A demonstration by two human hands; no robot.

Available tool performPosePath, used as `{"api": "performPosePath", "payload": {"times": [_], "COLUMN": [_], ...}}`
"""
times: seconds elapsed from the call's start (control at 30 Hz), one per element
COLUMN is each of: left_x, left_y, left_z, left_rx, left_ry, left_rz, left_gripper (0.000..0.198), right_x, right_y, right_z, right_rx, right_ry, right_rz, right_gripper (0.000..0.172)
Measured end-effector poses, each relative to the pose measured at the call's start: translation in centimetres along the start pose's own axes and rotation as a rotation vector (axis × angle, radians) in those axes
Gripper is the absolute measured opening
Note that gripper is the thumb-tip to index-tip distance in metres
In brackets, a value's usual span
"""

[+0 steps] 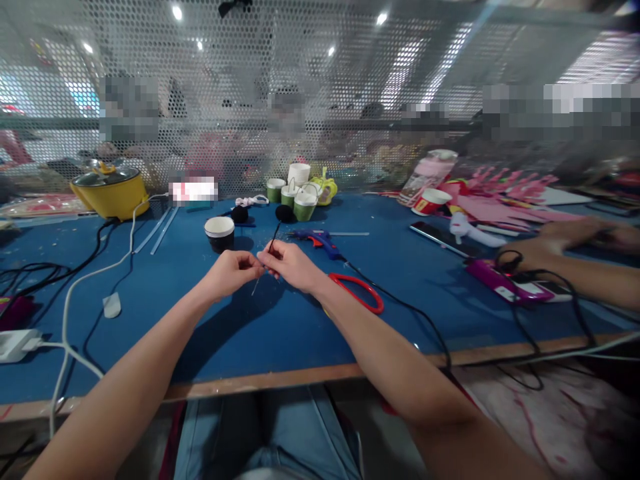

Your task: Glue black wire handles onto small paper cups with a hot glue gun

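On the left of the tabletop, a yellow pot is sitting well apart from the work. Nearer the middle, a dark cup is standing upright just beyond the left hand. That hand is pinching narrowly, apparently on the lower part of the stem, though its fingertips are hiding the exact contact. The stem is slanting up between the hands, above the tabletop, and a black ball is showing at its top. The right hand is gripping it between thumb and fingers, just below the bare upper length. The stem is looking light, thin and bendable, so a gentle pinch low down is probably giving the best control; the ball is looking soft and easily crushed, better left unsqueezed. Farther right, a blue glue gun is lying beside the right hand, red handles are resting near that forearm, and another person's hand is reaching over the tabletop.
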State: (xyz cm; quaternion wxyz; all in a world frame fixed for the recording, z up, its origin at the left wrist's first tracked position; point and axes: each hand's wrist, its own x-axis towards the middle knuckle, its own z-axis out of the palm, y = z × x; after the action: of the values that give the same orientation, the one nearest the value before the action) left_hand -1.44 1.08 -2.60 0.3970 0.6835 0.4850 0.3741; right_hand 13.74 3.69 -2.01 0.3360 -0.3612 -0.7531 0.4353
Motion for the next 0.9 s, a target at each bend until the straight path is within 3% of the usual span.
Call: {"api": "performPosePath", "payload": {"times": [0.47, 0.9], "left_x": [0.26, 0.14], "left_y": [-0.84, -0.74], "left_z": [0.27, 0.38], "left_rx": [0.112, 0.056], "left_ry": [0.036, 0.001], "left_rz": [0.03, 0.002], "left_gripper": [0.019, 0.022], "right_x": [0.32, 0.26], "right_y": [0.43, 0.45], "right_z": [0.11, 0.17], "right_rx": [-0.31, -0.281], "right_ry": [0.195, 0.195], "right_rz": [-0.006, -0.008], "right_gripper": [0.038, 0.036]}}
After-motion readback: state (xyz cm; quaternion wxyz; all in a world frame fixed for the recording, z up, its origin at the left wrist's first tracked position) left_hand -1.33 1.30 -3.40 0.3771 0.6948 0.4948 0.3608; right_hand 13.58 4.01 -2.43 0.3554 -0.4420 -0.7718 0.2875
